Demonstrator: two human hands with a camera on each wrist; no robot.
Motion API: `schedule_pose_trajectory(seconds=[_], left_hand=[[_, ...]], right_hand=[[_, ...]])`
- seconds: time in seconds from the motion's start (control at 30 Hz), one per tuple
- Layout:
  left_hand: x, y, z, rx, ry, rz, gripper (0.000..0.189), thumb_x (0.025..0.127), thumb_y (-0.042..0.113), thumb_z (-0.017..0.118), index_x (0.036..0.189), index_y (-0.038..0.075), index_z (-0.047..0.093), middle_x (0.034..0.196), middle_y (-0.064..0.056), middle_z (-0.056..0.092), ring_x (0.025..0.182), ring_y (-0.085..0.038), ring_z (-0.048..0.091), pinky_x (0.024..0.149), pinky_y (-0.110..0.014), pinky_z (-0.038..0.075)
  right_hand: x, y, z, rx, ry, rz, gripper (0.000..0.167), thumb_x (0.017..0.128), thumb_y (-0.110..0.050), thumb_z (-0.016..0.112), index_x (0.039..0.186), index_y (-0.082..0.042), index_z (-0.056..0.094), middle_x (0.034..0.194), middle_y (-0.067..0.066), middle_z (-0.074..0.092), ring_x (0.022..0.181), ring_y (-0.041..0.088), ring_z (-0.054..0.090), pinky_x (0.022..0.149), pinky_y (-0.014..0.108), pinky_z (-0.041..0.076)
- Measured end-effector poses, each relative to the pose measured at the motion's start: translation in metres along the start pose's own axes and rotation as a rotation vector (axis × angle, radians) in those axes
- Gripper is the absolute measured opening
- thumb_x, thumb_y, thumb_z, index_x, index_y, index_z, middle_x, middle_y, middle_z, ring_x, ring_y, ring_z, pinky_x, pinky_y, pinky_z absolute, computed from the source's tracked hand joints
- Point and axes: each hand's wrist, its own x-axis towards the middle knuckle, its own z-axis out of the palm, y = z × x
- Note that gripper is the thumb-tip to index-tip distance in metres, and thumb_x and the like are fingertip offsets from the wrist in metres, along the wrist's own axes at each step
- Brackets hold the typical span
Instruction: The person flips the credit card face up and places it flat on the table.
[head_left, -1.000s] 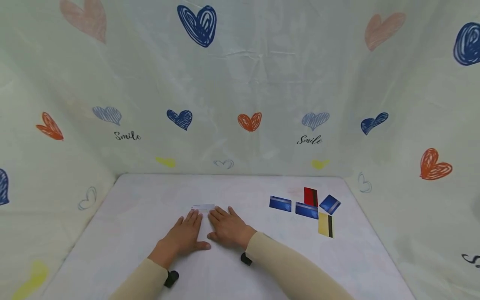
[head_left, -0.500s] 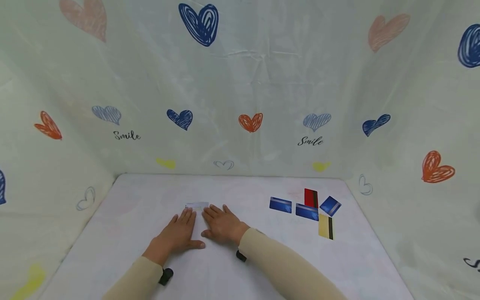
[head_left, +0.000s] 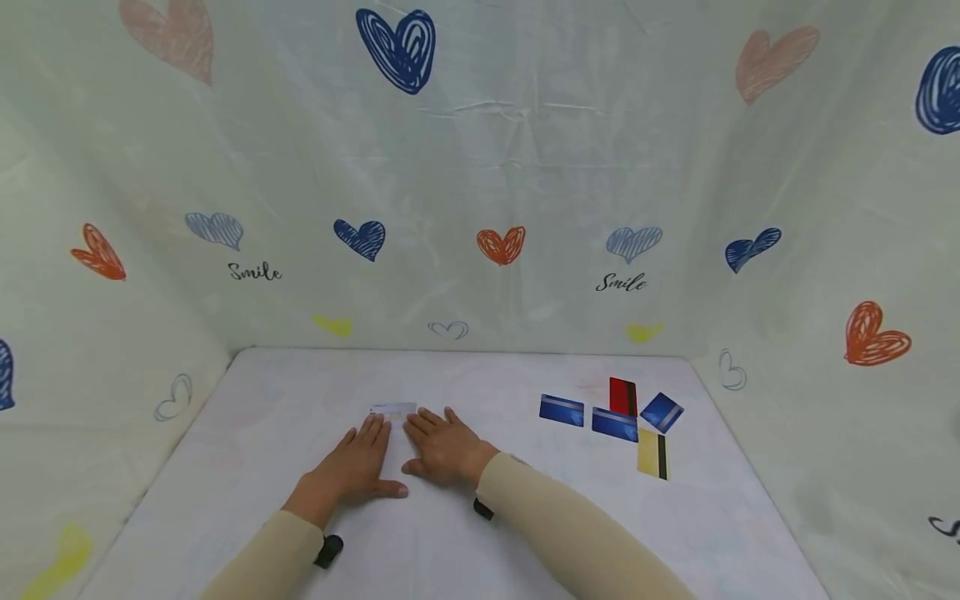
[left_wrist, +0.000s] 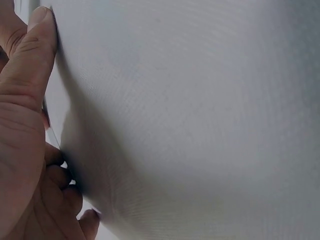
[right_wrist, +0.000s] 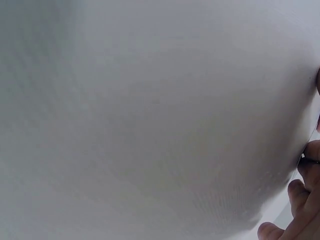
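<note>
A small pale card [head_left: 393,408] lies on the white table, left of the middle in the head view. My left hand [head_left: 352,467] is laid palm down with straight fingers, their tips at the card's near edge and the thumb out to the right. Beside it my right hand [head_left: 444,450] is also palm down, its fingertips at the card's right end. The near part of the card is hidden under the fingers. In the left wrist view the thumb [left_wrist: 30,60] and fingertips meet the tabletop; the right wrist view catches only some fingers [right_wrist: 302,195] at its lower right.
To the right on the table [head_left: 247,467] lie a blue card [head_left: 561,410], a second blue card [head_left: 615,423], a red card [head_left: 622,396], a tilted blue card [head_left: 662,412] and a gold card [head_left: 652,454]. A heart-printed curtain [head_left: 450,167] rises behind the table.
Both hands and the pale card have slid a little to the left together, mostly in the first half second. The cards on the right lie as before.
</note>
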Motion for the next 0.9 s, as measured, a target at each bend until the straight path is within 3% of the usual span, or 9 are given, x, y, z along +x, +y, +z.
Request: schedule_pose_trajectory(seconds=[0.9], left_hand=[[0.0002, -0.0045, 0.005, 0.031, 0.019, 0.018, 0.119, 0.087, 0.067, 0.075, 0.158, -0.016, 0.027, 0.167, -0.037, 0.023, 0.158, -0.05, 0.022, 0.124, -0.066, 0.024]], right_hand=[[-0.0015, 0.0006, 0.0035, 0.026, 0.015, -0.007, 0.078, 0.107, -0.064, 0.044, 0.168, -0.019, 0.027, 0.175, -0.005, 0.024, 0.163, 0.014, 0.02, 0.131, 0.048, 0.023]])
